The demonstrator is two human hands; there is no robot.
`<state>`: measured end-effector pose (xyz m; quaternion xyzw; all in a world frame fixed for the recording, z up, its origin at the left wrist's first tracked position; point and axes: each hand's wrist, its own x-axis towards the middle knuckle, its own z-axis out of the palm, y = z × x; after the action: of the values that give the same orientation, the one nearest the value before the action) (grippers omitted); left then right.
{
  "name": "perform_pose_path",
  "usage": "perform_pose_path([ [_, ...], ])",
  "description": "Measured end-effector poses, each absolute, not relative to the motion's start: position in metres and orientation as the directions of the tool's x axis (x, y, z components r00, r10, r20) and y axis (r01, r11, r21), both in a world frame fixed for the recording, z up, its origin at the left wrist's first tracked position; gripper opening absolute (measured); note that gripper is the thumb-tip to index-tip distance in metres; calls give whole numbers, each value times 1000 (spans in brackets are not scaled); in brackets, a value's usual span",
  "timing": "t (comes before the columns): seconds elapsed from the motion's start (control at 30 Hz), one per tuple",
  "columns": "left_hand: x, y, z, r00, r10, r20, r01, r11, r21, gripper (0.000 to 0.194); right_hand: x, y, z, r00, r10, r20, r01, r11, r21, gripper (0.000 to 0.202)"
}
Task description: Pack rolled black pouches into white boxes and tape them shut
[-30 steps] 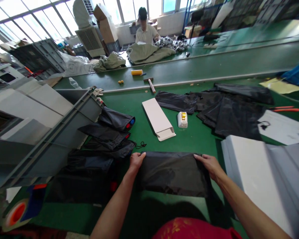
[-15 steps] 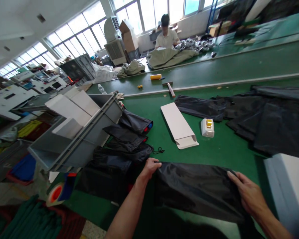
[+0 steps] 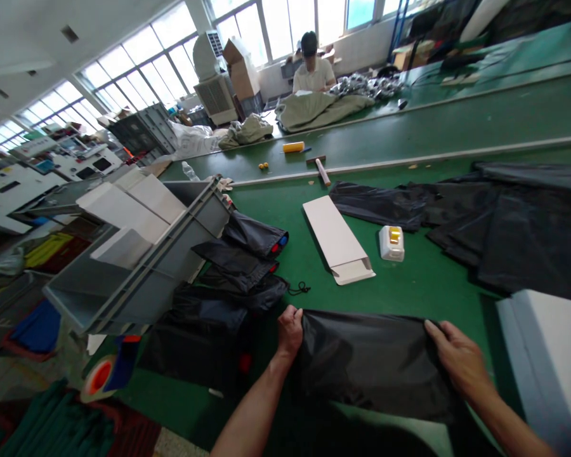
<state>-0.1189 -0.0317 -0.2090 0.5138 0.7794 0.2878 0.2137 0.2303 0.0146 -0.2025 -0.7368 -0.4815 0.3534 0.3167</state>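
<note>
A black fabric bag (image 3: 366,355) is stretched between my two hands above the green table. My left hand (image 3: 291,327) is closed on its upper left corner. At the right end, my right hand (image 3: 459,355) pinches the edge with the thumb on top. Just beyond the bag lies a long white box (image 3: 337,238) with its near flap open. Right of that box stands a small clear plastic pack (image 3: 391,243) with yellow pieces inside. Several filled black pouches (image 3: 238,273) lie left of my left hand, some showing red and blue ends.
A grey crate (image 3: 157,260) holding white boxes tilts at the left. More black bags (image 3: 528,222) are spread at the right, near a stack of white boxes (image 3: 552,355). A hammer (image 3: 321,170) lies by the rail. Across the table sits another person (image 3: 311,73). A tape roll (image 3: 99,377) is at lower left.
The black bag is pulled straighter and flatter between my hands. My left hand has turned more upright in its grip. The whole view has shifted slightly.
</note>
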Motion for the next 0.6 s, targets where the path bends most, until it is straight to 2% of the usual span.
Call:
perform_pose_path([
  [0.13, -124, -35, -206, -277, 960, 22, 777, 211, 593, 30, 225, 16, -204, 265, 960, -85, 656, -245, -714, 39],
  [0.3, -134, -39, -193, -118, 991, 67, 864, 69, 499, 23, 222, 14, -208, 256, 966, -35, 743, -220, -633, 36],
  [0.47, -139, -37, -197, -132, 991, 38, 925, 109, 365, 31, 225, 18, -210, 171, 985, -38, 805, -162, -571, 34],
  [0.6, -143, -27, -202, -111, 993, -44, 960, 118, 253, 30, 221, 18, -213, 69, 993, -92, 907, -101, -409, 30],
])
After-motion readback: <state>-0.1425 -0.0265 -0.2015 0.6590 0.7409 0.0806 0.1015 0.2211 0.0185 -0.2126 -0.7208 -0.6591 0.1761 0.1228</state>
